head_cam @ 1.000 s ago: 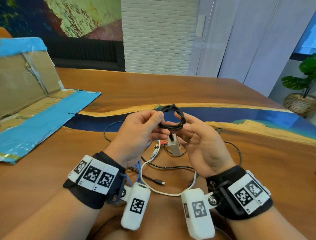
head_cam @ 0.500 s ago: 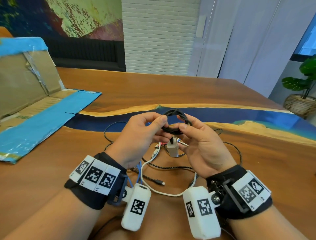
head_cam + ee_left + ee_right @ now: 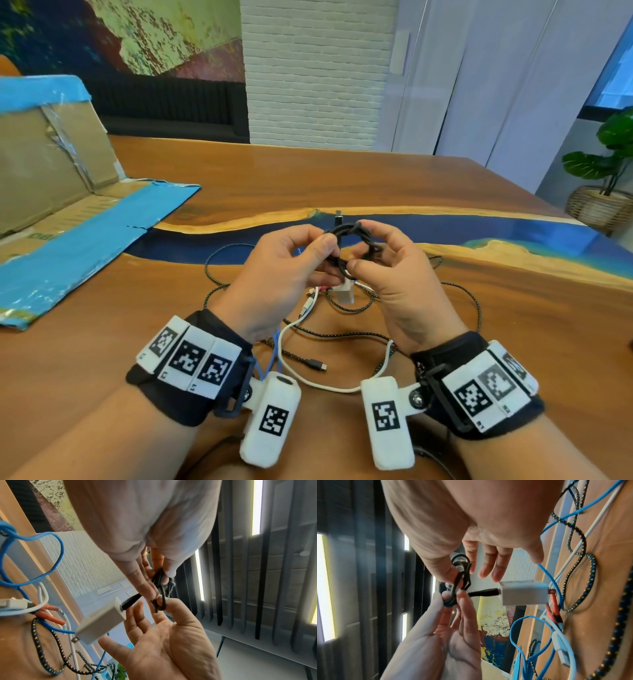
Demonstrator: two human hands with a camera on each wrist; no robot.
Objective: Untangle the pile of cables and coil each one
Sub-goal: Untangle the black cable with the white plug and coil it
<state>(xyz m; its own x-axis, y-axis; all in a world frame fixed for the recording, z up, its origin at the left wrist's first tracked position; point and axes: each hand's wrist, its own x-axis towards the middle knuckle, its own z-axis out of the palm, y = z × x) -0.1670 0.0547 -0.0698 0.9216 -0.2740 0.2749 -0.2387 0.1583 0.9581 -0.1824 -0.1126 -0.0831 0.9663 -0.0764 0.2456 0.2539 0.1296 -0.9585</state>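
A: Two hands raised over the table (image 3: 342, 178), both on one small black coil (image 3: 352, 236). Left hand (image 3: 284, 270) pinching the near-left side between thumb and forefinger. Right hand (image 3: 404, 284) pinching the right side, other fingers loosely spread.

B: Hanging off that coil on a short tail, a white charger brick (image 3: 101, 623), plug seated in its end. Apparently clear of the wood, just above the pile.

A: Below, the rest of the job: braided cable (image 3: 342, 334), white cable (image 3: 294, 363), blue cable (image 3: 56, 555), all looped across each other on the wood. None coiled yet.

B: Biggest worry, probably, that dangling brick. Enough weight to drag a turn loose with any slackened pinch.

A: Agreed. Also a stiff-looking, springy coil, likely to burst open without a tuck or a wrap of the tail.

B: Risk of prongs snagging in the blue loops too, given a low enough swing. Then a lifted tangle instead of a finished coil.

A: Worth setting down well apart from the heap, then.
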